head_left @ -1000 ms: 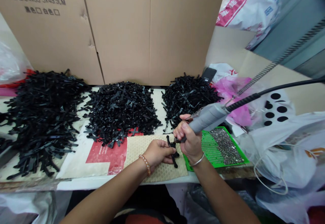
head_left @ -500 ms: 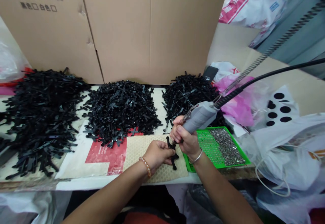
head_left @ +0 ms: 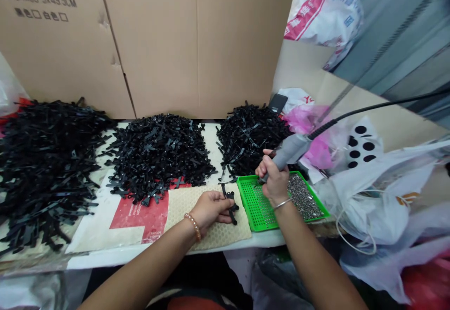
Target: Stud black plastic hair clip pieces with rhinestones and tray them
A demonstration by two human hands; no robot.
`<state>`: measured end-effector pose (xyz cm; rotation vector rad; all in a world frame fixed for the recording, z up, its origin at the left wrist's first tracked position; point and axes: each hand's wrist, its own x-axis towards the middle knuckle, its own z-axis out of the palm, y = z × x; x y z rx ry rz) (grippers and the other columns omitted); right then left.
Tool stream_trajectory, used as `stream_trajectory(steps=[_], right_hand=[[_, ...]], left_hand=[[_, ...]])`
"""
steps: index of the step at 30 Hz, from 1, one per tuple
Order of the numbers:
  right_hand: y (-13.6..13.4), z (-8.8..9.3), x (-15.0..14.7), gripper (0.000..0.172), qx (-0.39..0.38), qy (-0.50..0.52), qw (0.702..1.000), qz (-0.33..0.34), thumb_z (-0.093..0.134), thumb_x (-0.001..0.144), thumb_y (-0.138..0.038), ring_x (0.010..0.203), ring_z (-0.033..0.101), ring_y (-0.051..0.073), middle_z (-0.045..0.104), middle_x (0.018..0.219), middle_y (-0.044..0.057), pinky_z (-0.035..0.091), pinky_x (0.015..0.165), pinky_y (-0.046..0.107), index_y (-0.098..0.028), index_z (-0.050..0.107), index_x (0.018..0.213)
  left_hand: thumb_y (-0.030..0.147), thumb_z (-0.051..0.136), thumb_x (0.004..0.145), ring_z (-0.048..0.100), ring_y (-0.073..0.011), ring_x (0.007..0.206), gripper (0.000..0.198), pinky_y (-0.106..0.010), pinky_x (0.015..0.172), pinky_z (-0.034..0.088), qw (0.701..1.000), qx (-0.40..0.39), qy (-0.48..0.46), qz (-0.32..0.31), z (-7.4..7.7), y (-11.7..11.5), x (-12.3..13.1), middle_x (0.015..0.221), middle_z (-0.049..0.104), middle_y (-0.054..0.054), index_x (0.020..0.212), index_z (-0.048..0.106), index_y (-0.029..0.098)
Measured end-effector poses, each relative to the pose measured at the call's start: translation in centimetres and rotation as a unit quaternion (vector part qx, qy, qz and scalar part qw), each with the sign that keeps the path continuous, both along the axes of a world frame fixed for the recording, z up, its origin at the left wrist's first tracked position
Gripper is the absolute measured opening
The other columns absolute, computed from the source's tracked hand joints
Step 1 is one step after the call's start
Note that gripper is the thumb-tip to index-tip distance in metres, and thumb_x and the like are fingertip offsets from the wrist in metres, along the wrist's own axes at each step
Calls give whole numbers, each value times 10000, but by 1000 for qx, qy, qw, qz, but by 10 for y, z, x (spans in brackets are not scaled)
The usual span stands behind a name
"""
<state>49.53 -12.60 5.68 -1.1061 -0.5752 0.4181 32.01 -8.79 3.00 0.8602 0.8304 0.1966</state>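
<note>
Right hand (head_left: 276, 182) clenches grey corded screwdriver (head_left: 291, 149) over green perforated tray (head_left: 253, 203); left hand (head_left: 210, 207) pinches black plastic bracket (head_left: 230, 202) at bench (head_left: 140, 255) front; loose pinch risks slippage.

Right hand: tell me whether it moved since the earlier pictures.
Yes. The right hand went rightward, from over the beige mat to over the green tray.

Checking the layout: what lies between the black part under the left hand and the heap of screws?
Head view: the green tray's perforated left half, with the right hand holding an electric screwdriver over it.
</note>
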Motion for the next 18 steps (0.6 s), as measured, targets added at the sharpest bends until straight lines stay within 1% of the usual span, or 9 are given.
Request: stream_trajectory(steps=[3,8,11,18], right_hand=[[3,-6,1,316,3,-8,1000,6,725,688,-345,388,364,66,418,478,-93,339,412,198,-174,583,912],[7,-7,5,323,0,-13,1000,16,729,684,-342,395,373,70,428,478,-91,352,418,201,-172,580,914],[10,-10,8,327,-2,-9,1000,26,729,687,-344,398,372,72,426,476,-91,347,420,203,-170,579,919],[11,-19,10,328,-11,-20,999,38,727,704,-341,405,375,77,434,479,-86,356,429,208,-165,579,938]], left_hand=[[244,798,639,628,-130,579,267,-233,524,539,1000,-2,-2,2,1,0,0,664,653,-54,659,565,115],[260,813,616,596,-106,541,273,-229,524,535,1000,0,1,6,3,0,-1,674,659,-59,671,595,106],[256,814,612,579,-95,526,264,-215,509,530,1000,-1,0,5,3,0,-1,662,652,-51,676,606,104],[231,792,639,619,-120,587,222,-212,514,531,1000,-3,1,7,6,-1,0,702,668,-65,701,619,107]])
